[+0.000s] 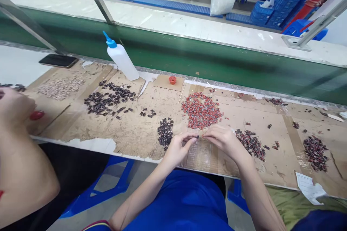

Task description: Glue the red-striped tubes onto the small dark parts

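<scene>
My left hand (179,146) is closed in a pinch on a small black part (197,137), low over the cardboard. Close to its right, the fingertips of my right hand (221,138) are pinched on a thin small reddish part (203,135), mostly covered by the fingers. The two parts look nearly end to end; whether they touch I cannot tell. Just beyond my hands lies a wide pile of small red-and-silver parts (201,110). A pile of small black parts (165,133) is left of my left hand, and a pile of mixed black-and-red pieces (251,143) lies beside my right wrist.
A co-worker's hand (16,106) is at the far left, near more black parts (108,97). A white squeeze bottle (123,61), a small red cup (172,79) and a phone (59,60) stand or lie along the back. Another black-and-red pile (315,153) lies right.
</scene>
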### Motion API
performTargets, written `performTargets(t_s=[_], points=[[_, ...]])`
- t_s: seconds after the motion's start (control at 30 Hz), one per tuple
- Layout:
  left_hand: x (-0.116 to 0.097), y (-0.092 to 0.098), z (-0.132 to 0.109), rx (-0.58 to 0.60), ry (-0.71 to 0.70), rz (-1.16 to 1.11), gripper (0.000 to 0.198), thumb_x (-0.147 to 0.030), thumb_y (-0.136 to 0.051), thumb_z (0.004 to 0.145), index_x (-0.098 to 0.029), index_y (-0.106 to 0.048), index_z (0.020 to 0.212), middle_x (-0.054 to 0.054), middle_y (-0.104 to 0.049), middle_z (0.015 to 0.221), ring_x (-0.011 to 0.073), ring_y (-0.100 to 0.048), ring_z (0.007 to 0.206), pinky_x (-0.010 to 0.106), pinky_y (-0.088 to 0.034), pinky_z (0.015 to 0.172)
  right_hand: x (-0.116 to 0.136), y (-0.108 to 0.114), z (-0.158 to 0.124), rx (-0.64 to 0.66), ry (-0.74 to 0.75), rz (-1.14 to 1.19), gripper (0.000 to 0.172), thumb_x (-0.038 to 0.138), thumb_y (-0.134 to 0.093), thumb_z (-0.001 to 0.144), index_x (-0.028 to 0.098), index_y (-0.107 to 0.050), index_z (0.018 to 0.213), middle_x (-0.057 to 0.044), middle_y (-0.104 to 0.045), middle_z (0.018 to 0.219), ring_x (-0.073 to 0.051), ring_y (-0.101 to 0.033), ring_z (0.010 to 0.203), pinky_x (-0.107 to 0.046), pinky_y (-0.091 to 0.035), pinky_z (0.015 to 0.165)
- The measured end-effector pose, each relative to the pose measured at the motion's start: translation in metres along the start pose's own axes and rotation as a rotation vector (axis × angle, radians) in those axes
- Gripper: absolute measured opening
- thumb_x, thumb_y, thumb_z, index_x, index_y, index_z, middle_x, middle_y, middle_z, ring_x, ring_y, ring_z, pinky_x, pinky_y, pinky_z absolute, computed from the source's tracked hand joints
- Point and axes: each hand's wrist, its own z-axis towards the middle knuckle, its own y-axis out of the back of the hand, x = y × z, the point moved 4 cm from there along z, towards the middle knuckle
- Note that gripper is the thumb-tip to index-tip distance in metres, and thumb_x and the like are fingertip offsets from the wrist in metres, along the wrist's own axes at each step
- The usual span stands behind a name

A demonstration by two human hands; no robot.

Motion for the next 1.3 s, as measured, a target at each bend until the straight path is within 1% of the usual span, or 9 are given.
performTargets(t_s=[0.07,0.13,0.27,0.6,1.0,1.1,1.17,1.23,1.3], points=[[-0.003,0.0,0.0,-0.004,0.005,-0.019,0.017,-0.021,-0.061,0.082,-0.016,-0.074,0.092,0.007,-0.077,0.091,0.0203,-0.072,0.082,0.031,-0.057,0.079,0.009,0.0,-0.003,-0.064,0.074,-0.027,0.02,0.021,-0.047,0.095,0.019,-0.067,0.093,-0.007,-0.07,0.084,-0.018,-0.064,0.081,-0.032,-0.054,0.072],[-0.005,0.0,-0.001,-0.015,0.005,-0.019,0.017,-0.022,-0.063,0.08,-0.017,-0.075,0.091,0.006,-0.077,0.091,0.0206,-0.072,0.083,0.031,-0.057,0.08,0.014,0.0,-0.004,-0.085,0.084,-0.08,0.021,0.02,-0.046,0.095,0.018,-0.067,0.095,-0.008,-0.07,0.085,-0.018,-0.063,0.08,-0.031,-0.055,0.068],[-0.007,-0.001,-0.001,-0.023,0.011,-0.022,0.016,-0.02,-0.065,0.077,-0.017,-0.076,0.089,0.007,-0.077,0.091,0.021,-0.072,0.085,0.032,-0.058,0.082,0.019,-0.003,-0.005,-0.034,0.051,-0.194,0.019,0.017,-0.048,0.094,0.018,-0.067,0.094,-0.008,-0.071,0.089,-0.018,-0.065,0.08,-0.029,-0.056,0.063],[-0.008,-0.003,-0.004,-0.037,0.042,-0.065,0.015,-0.02,-0.067,0.076,-0.016,-0.077,0.085,0.007,-0.077,0.089,0.0217,-0.072,0.086,0.032,-0.056,0.084,0.042,-0.003,-0.005,0.079,0.118,-0.385,0.02,0.005,-0.048,0.09,0.013,-0.065,0.098,-0.011,-0.069,0.092,-0.019,-0.064,0.087,-0.031,-0.059,0.074],[-0.01,-0.001,-0.004,0.018,0.059,-0.183,0.017,-0.028,-0.069,0.074,-0.016,-0.077,0.083,0.008,-0.078,0.089,0.023,-0.072,0.087,0.034,-0.056,0.086,0.056,-0.008,-0.011,0.005,0.212,-0.537,0.029,0.001,-0.041,0.09,0.01,-0.066,0.102,-0.014,-0.07,0.093,-0.022,-0.065,0.091,-0.032,-0.058,0.079],[-0.011,-0.003,-0.005,0.015,0.056,-0.183,0.019,-0.029,-0.068,0.075,-0.015,-0.076,0.085,0.008,-0.077,0.088,0.0215,-0.071,0.084,0.032,-0.056,0.083,0.056,-0.007,-0.01,-0.042,0.183,-0.49,0.028,0.004,-0.041,0.091,0.008,-0.067,0.1,-0.015,-0.071,0.091,-0.023,-0.067,0.089,-0.033,-0.058,0.079],[-0.011,-0.004,-0.006,0.003,0.056,-0.178,0.019,-0.029,-0.068,0.075,-0.015,-0.074,0.085,0.008,-0.077,0.086,0.0203,-0.07,0.081,0.03,-0.055,0.079,0.055,-0.007,-0.01,-0.131,0.139,-0.371,0.026,0.008,-0.042,0.093,0.01,-0.068,0.099,-0.014,-0.072,0.089,-0.022,-0.068,0.087,-0.034,-0.059,0.078],[-0.013,-0.005,-0.007,-0.004,0.051,-0.166,0.019,-0.029,-0.066,0.076,-0.014,-0.073,0.085,0.008,-0.076,0.085,0.0194,-0.069,0.079,0.029,-0.054,0.077,0.05,-0.006,-0.012,-0.253,0.017,-0.182,0.021,0.013,-0.049,0.092,0.014,-0.068,0.1,-0.011,-0.073,0.087,-0.02,-0.069,0.081,-0.032,-0.06,0.074],[-0.017,-0.006,-0.008,-0.003,0.031,-0.146,0.018,-0.028,-0.064,0.077,-0.015,-0.072,0.085,0.007,-0.076,0.085,0.0191,-0.068,0.08,0.029,-0.053,0.078,0.044,-0.007,-0.016,-0.356,-0.178,0.023,0.015,0.018,-0.058,0.088,0.017,-0.07,0.098,-0.008,-0.075,0.086,-0.018,-0.071,0.076,-0.031,-0.06,0.072]])
